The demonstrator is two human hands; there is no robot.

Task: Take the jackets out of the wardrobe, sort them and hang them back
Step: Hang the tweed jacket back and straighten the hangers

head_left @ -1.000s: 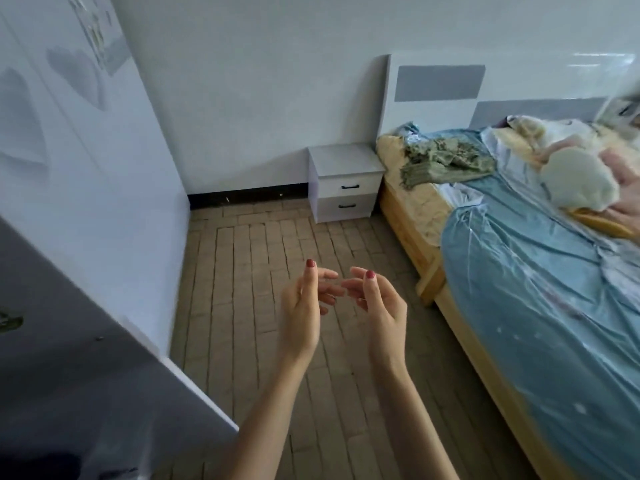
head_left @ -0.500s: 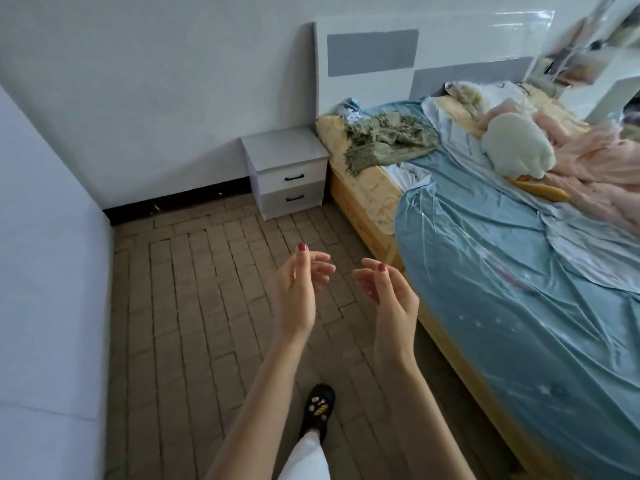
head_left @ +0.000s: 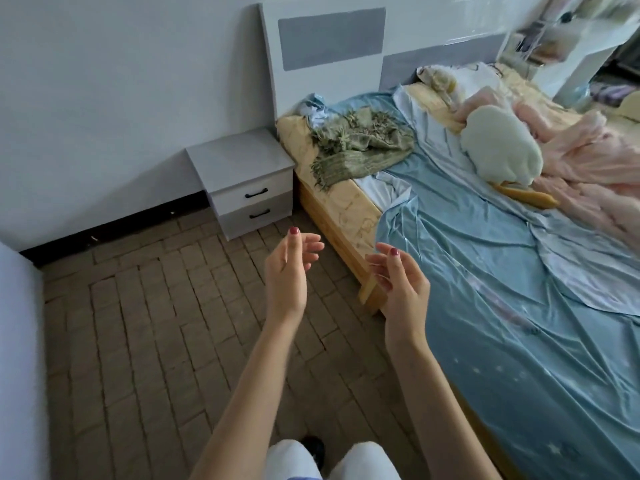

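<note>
Both of your hands are free. Your left hand is raised over the brick floor with fingers loosely curved and nothing in it. Your right hand is level with it, well apart from it, fingers relaxed and likewise empty, just in front of the wooden bed frame.

No jacket on a hanger is visible in this view, and no open wardrobe interior. The white panel at the left edge may be the wardrobe side, but that cannot be confirmed.

On the bed, note a green fringed garment near the headboard, a pale fluffy item, and pink fabric bunched beside it. Whether any of these is one of the jackets cannot be determined. The blue sheet in front of you carries no garments. A grey nightstand stands beside the bed.

Assessment: treat the task as at or near its start. Removal, sorting and rehanging all appear to remain outstanding, and the wardrobe must be brought into view before the first jacket can be grasped.
</note>
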